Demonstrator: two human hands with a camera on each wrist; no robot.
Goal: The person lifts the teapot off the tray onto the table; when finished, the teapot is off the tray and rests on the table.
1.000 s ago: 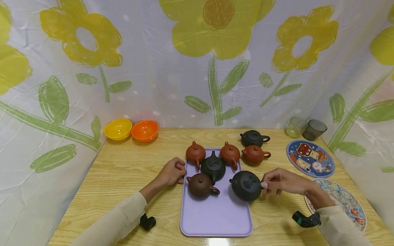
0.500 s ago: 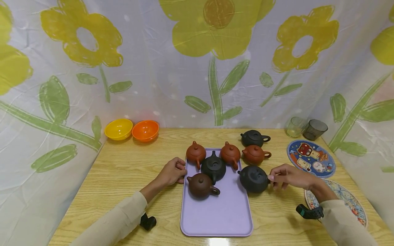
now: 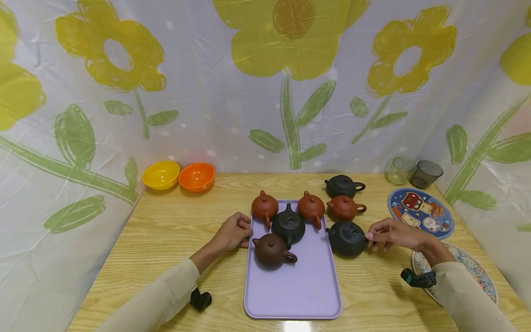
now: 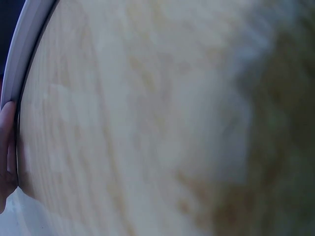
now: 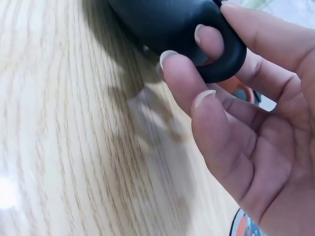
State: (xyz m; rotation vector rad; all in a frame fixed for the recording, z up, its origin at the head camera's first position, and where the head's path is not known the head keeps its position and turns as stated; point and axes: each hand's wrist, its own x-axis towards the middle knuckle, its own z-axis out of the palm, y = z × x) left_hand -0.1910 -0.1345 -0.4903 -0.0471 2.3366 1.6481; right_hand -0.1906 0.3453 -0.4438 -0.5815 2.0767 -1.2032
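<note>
My right hand (image 3: pixel 393 234) grips the handle of a black teapot (image 3: pixel 346 239) just right of the lilac tray (image 3: pixel 292 295). In the right wrist view, a finger passes through the black handle (image 5: pixel 237 63) and the thumb presses on top. Whether this teapot touches the table I cannot tell. My left hand (image 3: pixel 233 231) holds the tray's left edge, and the left wrist view shows its fingers (image 4: pixel 7 123) at the rim. On the tray sit a dark brown teapot (image 3: pixel 269 251), another black teapot (image 3: pixel 288 225) and two reddish-brown teapots, one left (image 3: pixel 264 207) and one right (image 3: pixel 310 207).
Behind the held teapot stand a reddish-brown teapot (image 3: pixel 343 208) and a black teapot (image 3: pixel 342 186). A yellow bowl (image 3: pixel 162 176) and an orange bowl (image 3: pixel 197 178) are at back left. Two cups, clear (image 3: pixel 400 170) and grey (image 3: pixel 426 174), stand behind round mats (image 3: pixel 431 225) at right.
My right hand has carried the black teapot right and slightly back, from over the tray's right edge to beside it. The left hand stays at the tray's edge.
</note>
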